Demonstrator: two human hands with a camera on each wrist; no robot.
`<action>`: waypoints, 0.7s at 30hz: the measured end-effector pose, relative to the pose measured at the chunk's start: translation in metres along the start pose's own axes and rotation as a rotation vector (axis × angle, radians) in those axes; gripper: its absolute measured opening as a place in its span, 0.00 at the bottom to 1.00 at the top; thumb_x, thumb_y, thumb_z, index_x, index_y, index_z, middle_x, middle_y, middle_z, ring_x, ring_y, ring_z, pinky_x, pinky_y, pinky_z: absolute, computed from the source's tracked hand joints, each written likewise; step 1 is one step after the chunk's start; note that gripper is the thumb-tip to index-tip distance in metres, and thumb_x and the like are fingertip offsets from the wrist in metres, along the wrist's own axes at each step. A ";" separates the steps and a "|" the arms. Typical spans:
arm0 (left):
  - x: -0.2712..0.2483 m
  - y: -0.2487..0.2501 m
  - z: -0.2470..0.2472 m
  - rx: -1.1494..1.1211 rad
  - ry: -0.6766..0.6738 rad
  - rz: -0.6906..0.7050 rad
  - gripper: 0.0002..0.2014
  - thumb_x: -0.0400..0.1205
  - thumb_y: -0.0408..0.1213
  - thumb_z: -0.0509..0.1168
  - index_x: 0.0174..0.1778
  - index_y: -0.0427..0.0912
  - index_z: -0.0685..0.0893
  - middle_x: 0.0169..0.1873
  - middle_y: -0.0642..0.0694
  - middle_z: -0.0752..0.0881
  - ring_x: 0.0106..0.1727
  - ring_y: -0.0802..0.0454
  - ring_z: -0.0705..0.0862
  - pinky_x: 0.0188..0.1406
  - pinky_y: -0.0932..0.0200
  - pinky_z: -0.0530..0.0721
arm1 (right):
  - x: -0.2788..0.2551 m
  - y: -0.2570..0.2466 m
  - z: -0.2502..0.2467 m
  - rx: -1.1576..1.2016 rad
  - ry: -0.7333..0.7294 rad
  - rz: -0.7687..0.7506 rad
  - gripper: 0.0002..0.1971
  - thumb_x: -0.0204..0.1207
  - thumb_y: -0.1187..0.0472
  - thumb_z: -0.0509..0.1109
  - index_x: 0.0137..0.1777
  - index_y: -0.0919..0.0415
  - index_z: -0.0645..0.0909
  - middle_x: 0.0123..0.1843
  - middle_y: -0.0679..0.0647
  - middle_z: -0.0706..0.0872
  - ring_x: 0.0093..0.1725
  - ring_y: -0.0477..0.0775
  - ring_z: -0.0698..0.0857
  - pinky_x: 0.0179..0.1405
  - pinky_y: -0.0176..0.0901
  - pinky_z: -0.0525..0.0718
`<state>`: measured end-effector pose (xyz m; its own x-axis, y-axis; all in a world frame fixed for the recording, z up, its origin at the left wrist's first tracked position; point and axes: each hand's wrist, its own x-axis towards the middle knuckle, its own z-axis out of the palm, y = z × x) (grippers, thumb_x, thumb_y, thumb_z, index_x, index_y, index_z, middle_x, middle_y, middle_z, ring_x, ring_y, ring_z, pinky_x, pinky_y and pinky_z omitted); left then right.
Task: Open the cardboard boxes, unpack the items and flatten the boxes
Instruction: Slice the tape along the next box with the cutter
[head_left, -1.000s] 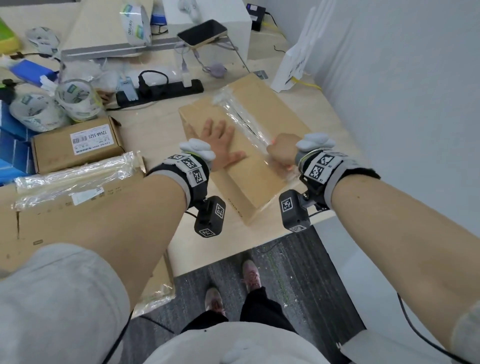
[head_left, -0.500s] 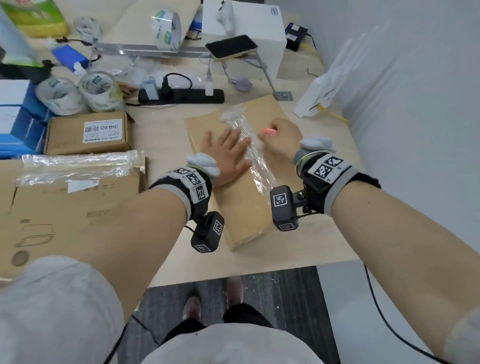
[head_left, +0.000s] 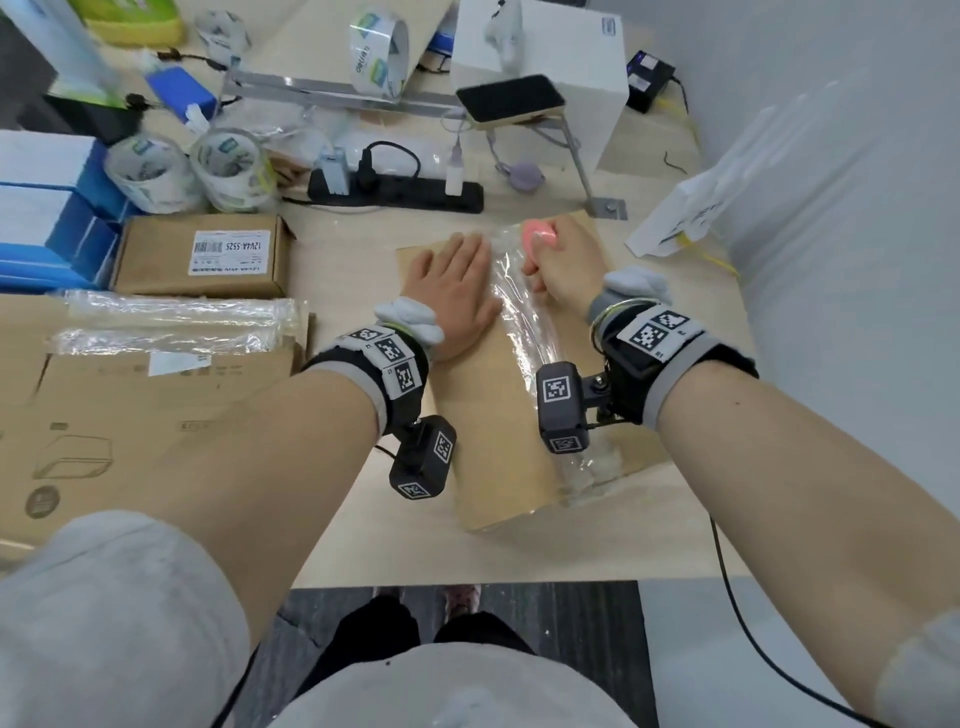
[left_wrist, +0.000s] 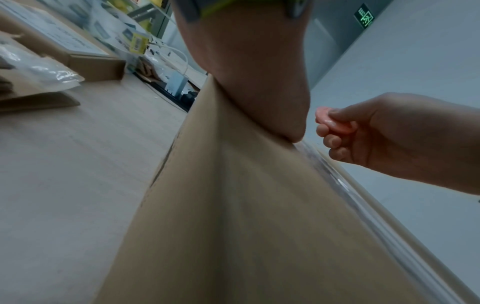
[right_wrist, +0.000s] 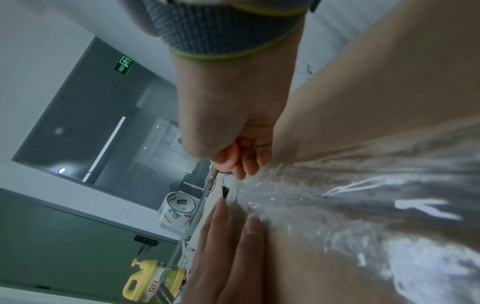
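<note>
The pale wood-grain desk (head_left: 363, 249) carries everything, its left part cut off by the frame edge. Flattened brown cardboard sheets (head_left: 130, 410) lie at the left under crinkled clear plastic wrap (head_left: 171, 322). The long cardboard box (head_left: 498, 426) lies flat near the desk's front edge, closed, so its contents cannot be seen; a strip of glossy, wrinkled clear tape (head_left: 524, 332) runs along its top seam, and its near end is partly hidden by the wrist cameras. Behind the sheets sits a smaller closed brown box (head_left: 156, 260) with a white printed label. Further back are a black power strip (head_left: 405, 189) and two rolls of clear tape (head_left: 192, 171). The left hand (head_left: 457, 296) lies flat, fingers straight, pressing on the box top beside the tape. The right hand (head_left: 561, 260) is curled around a small pink cutter (head_left: 537, 236) at the far end of the tape; its blade cannot be made out
</note>
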<state>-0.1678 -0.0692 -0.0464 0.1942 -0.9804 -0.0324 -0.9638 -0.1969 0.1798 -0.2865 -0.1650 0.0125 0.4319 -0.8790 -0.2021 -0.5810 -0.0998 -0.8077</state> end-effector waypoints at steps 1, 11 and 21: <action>0.001 0.000 0.000 0.009 -0.011 0.008 0.33 0.87 0.55 0.45 0.85 0.42 0.47 0.85 0.45 0.50 0.85 0.48 0.47 0.80 0.44 0.49 | 0.003 0.000 0.002 -0.045 0.026 -0.007 0.08 0.85 0.60 0.57 0.54 0.60 0.76 0.41 0.58 0.86 0.29 0.51 0.80 0.28 0.41 0.80; 0.005 -0.001 -0.001 -0.017 -0.012 0.016 0.32 0.86 0.53 0.48 0.84 0.42 0.55 0.83 0.46 0.57 0.84 0.48 0.51 0.80 0.40 0.48 | 0.018 -0.002 0.023 -0.300 0.101 -0.075 0.05 0.81 0.58 0.62 0.48 0.59 0.75 0.45 0.52 0.81 0.44 0.54 0.76 0.38 0.40 0.65; 0.007 0.001 0.002 -0.003 0.017 0.011 0.33 0.85 0.54 0.49 0.83 0.41 0.57 0.83 0.44 0.58 0.84 0.45 0.51 0.80 0.37 0.47 | 0.029 -0.002 0.027 -0.452 -0.030 -0.147 0.15 0.85 0.58 0.56 0.64 0.68 0.68 0.55 0.63 0.84 0.53 0.64 0.83 0.51 0.51 0.77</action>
<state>-0.1682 -0.0762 -0.0485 0.1868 -0.9823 -0.0133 -0.9654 -0.1860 0.1829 -0.2539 -0.1775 -0.0066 0.5480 -0.8272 -0.1247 -0.7513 -0.4211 -0.5081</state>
